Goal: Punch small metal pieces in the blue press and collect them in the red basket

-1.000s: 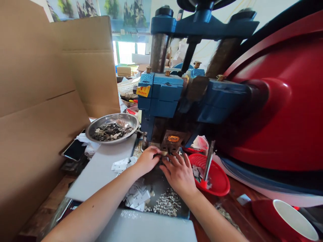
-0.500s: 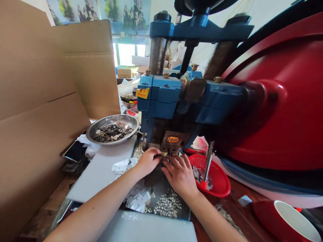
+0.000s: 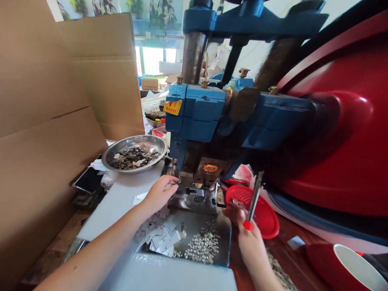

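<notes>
My left hand (image 3: 161, 193) is beside the left end of the steel die (image 3: 194, 204) on the blue press (image 3: 200, 109). Its thumb and forefinger are apart, with nothing visible between them. My right hand (image 3: 250, 238) is low at the right, by the near rim of the red plastic basket (image 3: 269, 222). A metal lever (image 3: 256, 196) with a red tip overlaps that hand. Its fingers are blurred and partly hidden, so whether they hold something is unclear. Flat metal plates (image 3: 165, 238) and a heap of small shiny metal parts (image 3: 203, 246) lie in front of the die.
On the left, a steel bowl (image 3: 135, 167) of flat metal pieces sits on a white surface beside a phone (image 3: 88, 180). Tall cardboard (image 3: 109, 76) stands behind them. A big red wheel (image 3: 333, 133) fills the right side. Lower right is a red bowl-like container (image 3: 324, 258).
Both hands have left the die front. My left hand moved a little left; my right hand moved right and down to the basket and lever. The die is uncovered, and the view has shifted slightly.
</notes>
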`<action>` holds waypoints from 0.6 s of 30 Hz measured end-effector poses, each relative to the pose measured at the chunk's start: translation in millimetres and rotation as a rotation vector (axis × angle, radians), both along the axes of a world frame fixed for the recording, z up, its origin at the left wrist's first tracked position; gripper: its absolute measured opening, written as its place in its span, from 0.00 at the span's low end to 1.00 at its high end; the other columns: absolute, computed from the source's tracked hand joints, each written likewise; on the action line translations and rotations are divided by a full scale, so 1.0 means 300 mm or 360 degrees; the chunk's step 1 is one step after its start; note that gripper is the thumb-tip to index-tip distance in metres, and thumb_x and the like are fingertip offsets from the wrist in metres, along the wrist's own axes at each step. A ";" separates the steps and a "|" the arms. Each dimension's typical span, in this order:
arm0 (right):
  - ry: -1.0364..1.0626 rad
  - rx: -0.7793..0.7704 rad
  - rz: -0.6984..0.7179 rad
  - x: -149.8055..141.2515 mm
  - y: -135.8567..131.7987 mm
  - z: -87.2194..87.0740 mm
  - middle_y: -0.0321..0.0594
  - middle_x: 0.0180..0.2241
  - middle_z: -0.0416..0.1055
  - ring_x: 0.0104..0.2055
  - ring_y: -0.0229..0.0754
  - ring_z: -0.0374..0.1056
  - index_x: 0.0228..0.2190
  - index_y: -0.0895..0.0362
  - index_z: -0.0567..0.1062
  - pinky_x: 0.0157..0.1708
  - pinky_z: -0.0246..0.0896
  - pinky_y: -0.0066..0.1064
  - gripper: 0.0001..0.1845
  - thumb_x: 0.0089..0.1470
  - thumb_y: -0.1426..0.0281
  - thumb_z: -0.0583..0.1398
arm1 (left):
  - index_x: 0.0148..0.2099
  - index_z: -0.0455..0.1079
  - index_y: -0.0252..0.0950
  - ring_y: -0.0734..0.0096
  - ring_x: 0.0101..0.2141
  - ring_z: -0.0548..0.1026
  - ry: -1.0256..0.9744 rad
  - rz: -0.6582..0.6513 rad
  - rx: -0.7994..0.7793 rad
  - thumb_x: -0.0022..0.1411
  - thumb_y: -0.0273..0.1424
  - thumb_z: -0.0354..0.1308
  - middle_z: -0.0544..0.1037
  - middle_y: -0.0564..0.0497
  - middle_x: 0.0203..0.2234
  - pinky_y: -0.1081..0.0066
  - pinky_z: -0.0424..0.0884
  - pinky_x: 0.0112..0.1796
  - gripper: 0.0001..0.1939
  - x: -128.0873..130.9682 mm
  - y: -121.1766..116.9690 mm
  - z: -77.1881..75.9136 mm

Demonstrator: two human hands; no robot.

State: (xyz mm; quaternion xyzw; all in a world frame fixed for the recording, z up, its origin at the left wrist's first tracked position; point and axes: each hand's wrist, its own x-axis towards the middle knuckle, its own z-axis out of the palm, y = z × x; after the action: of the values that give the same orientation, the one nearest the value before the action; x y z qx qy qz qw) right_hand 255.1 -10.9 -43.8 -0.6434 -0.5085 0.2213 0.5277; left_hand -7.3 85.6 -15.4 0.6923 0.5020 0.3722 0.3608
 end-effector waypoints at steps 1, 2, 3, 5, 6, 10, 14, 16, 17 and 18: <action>0.0145 -0.0018 -0.0037 0.018 -0.028 -0.009 0.45 0.32 0.77 0.38 0.47 0.73 0.40 0.56 0.75 0.38 0.68 0.37 0.25 0.56 0.52 0.49 | 0.45 0.71 0.39 0.63 0.45 0.71 0.0007 0.0019 -0.0026 0.58 0.32 0.53 0.74 0.47 0.43 0.64 0.66 0.47 0.13 -0.029 -0.013 0.005; 0.0258 -0.0034 -0.0052 0.032 -0.052 -0.016 0.46 0.34 0.77 0.39 0.48 0.72 0.41 0.56 0.75 0.39 0.68 0.37 0.27 0.56 0.51 0.49 | 0.45 0.71 0.39 0.63 0.45 0.71 0.0020 0.0032 -0.0048 0.59 0.33 0.53 0.74 0.48 0.43 0.64 0.66 0.47 0.13 -0.055 -0.026 0.009; 0.0336 -0.0039 -0.0067 0.042 -0.071 -0.023 0.47 0.36 0.77 0.41 0.49 0.72 0.42 0.56 0.75 0.40 0.67 0.38 0.28 0.55 0.50 0.50 | 0.45 0.72 0.39 0.63 0.45 0.71 0.0048 0.0031 -0.0062 0.59 0.33 0.53 0.75 0.48 0.43 0.64 0.66 0.47 0.13 -0.080 -0.037 0.011; 0.0404 -0.0033 -0.0113 0.047 -0.090 -0.034 0.46 0.39 0.76 0.45 0.50 0.70 0.42 0.56 0.75 0.43 0.66 0.40 0.29 0.52 0.47 0.52 | 0.45 0.72 0.40 0.62 0.46 0.71 0.0140 0.0025 -0.0042 0.59 0.35 0.53 0.75 0.49 0.43 0.63 0.65 0.48 0.13 -0.125 -0.055 0.010; 0.0404 -0.0025 -0.0152 0.044 -0.092 -0.038 0.46 0.41 0.76 0.46 0.51 0.69 0.43 0.56 0.74 0.44 0.65 0.40 0.30 0.51 0.47 0.54 | 0.45 0.72 0.41 0.62 0.46 0.71 0.0195 0.0030 -0.0013 0.59 0.35 0.53 0.74 0.49 0.43 0.63 0.65 0.49 0.13 -0.147 -0.060 0.006; 0.0593 -0.0016 -0.0113 0.019 -0.067 -0.046 0.43 0.40 0.76 0.45 0.49 0.69 0.48 0.54 0.69 0.44 0.65 0.40 0.34 0.51 0.43 0.50 | 0.44 0.72 0.40 0.61 0.47 0.71 0.0374 0.0131 0.0107 0.60 0.37 0.51 0.74 0.49 0.43 0.62 0.64 0.50 0.13 -0.233 -0.063 -0.017; 0.0640 -0.0121 -0.0004 -0.005 0.003 -0.042 0.42 0.34 0.75 0.38 0.47 0.71 0.46 0.54 0.70 0.38 0.67 0.39 0.34 0.50 0.42 0.50 | 0.44 0.72 0.40 0.60 0.46 0.71 0.0495 0.0210 0.0123 0.60 0.37 0.50 0.74 0.48 0.43 0.62 0.65 0.49 0.14 -0.301 -0.059 -0.024; 0.0361 -0.0204 0.0024 -0.024 0.065 -0.031 0.41 0.32 0.75 0.36 0.47 0.71 0.40 0.55 0.74 0.38 0.66 0.38 0.29 0.46 0.45 0.56 | 0.44 0.72 0.40 0.60 0.46 0.71 0.0544 0.0209 0.0101 0.60 0.37 0.50 0.74 0.49 0.43 0.63 0.65 0.48 0.14 -0.310 -0.056 -0.021; 0.0206 -0.0217 0.0087 -0.037 0.101 -0.022 0.42 0.32 0.75 0.37 0.48 0.71 0.38 0.55 0.75 0.38 0.65 0.37 0.28 0.46 0.47 0.56 | 0.44 0.72 0.40 0.60 0.45 0.71 0.0574 0.0193 0.0085 0.60 0.36 0.50 0.74 0.49 0.42 0.63 0.65 0.48 0.14 -0.307 -0.052 -0.019; 0.0038 -0.0223 0.0144 -0.053 0.137 -0.011 0.42 0.33 0.75 0.38 0.48 0.71 0.37 0.55 0.75 0.39 0.65 0.37 0.26 0.46 0.48 0.56 | 0.44 0.73 0.40 0.60 0.45 0.71 0.0611 0.0168 0.0070 0.60 0.36 0.50 0.75 0.49 0.42 0.64 0.65 0.48 0.14 -0.298 -0.048 -0.018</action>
State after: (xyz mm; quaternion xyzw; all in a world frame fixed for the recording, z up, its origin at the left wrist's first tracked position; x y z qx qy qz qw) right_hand 239.1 30.2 -47.2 -0.6524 -0.5142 0.2875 0.4768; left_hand -96.7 71.3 -20.8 0.7310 0.5889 0.2628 0.2233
